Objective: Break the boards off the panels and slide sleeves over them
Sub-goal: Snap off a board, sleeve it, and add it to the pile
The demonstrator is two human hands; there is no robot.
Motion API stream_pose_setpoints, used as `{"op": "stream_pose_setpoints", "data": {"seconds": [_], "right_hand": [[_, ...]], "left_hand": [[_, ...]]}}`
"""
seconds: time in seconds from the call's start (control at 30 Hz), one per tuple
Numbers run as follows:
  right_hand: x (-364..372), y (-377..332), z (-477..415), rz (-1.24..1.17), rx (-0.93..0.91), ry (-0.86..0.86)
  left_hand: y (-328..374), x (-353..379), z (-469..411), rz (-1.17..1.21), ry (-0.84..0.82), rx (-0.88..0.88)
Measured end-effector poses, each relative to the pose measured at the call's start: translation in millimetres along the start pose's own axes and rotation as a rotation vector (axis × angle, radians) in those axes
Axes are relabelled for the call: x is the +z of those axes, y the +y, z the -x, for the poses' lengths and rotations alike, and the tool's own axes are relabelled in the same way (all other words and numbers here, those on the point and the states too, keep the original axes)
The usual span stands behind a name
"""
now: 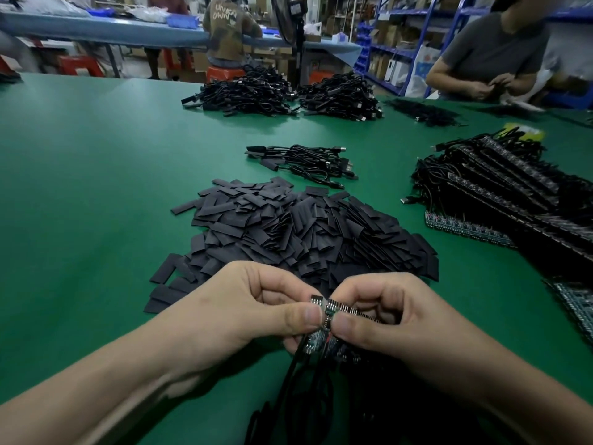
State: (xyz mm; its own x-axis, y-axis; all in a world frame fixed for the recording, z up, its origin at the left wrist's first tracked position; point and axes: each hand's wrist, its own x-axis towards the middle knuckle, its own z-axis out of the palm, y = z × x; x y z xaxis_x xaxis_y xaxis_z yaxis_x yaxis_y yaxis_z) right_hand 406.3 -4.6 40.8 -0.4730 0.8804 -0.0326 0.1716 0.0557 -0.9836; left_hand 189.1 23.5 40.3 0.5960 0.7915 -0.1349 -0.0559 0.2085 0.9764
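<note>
As it is bending, left hand (256, 311) and right hand (390, 317) are pinching a green circuit-board panel (331, 311).
Flat black sleeves (305, 232) and stacked panels (500, 200) are waiting; much likely left.

On the table (96, 187) the pile of sleeves (288, 229) lies in the middle. Behind it is a small cable bundle (305, 162), and farther back two cable heaps (250, 91). The stacked panels (513, 203) lie to its right. Before it, one panel (333, 308) is between the left hand (256, 303) and the right hand (394, 316).
</note>
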Motion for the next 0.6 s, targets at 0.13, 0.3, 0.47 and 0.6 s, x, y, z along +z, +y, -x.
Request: {"op": "stream_pose_setpoints", "data": {"seconds": [0.13,0.3,0.47,0.6], "right_hand": [[-1,-4,0,-0.005,0.033,-0.001],[-7,-2,3,0.375,-0.015,0.151],[6,-6,5,0.565,-0.143,0.22],[25,-17,0,0.415,-0.224,0.195]], "left_hand": [[1,-7,-2,0.028,-0.049,0.035],[6,-11,-2,0.08,-0.019,0.128],[24,-14,0,0.002,0.09,0.324],[24,-6,-3,-0.123,0.207,0.465]]}}
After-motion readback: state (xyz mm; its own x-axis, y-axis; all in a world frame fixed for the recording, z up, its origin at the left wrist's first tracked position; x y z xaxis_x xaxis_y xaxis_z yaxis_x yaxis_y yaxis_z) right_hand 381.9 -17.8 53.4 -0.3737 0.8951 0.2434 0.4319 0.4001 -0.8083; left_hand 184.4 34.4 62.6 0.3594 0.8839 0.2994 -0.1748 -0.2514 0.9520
